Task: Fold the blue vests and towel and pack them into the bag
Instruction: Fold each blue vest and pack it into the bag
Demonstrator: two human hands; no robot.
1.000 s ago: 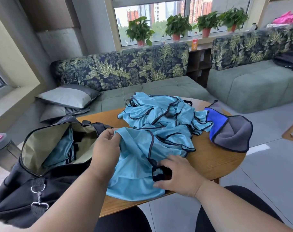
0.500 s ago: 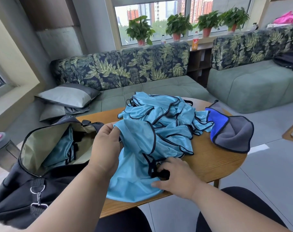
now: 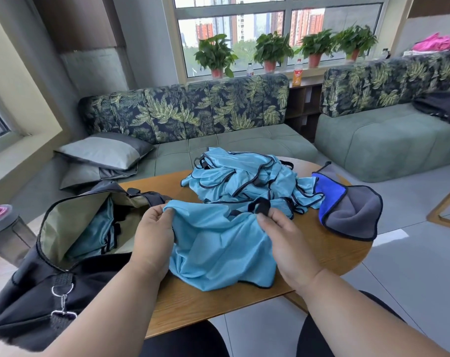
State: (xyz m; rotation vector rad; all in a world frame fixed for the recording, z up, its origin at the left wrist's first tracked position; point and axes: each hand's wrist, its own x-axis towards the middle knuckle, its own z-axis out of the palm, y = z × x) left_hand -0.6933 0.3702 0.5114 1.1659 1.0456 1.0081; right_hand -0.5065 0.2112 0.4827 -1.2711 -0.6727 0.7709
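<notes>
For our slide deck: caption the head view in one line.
Both hands, left and right, pinch a blue vest over the round table, beside the open bag.

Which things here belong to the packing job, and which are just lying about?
Job: held vest, gripped by left hand and right hand; vest pile; towel; bag, with a vest already inside.

Lying about: cushions; potted plants; bottles; pink cloth.

Counting two hands — left hand [image 3: 151, 237], right hand [image 3: 287, 238] — one held vest [image 3: 218, 243], one bag [image 3: 38, 292], one towel [image 3: 350, 210], four potted plants [image 3: 216, 54], two pillows [image 3: 103, 150]; piled vests [image 3: 244, 179] tangling, number unclear.
</notes>
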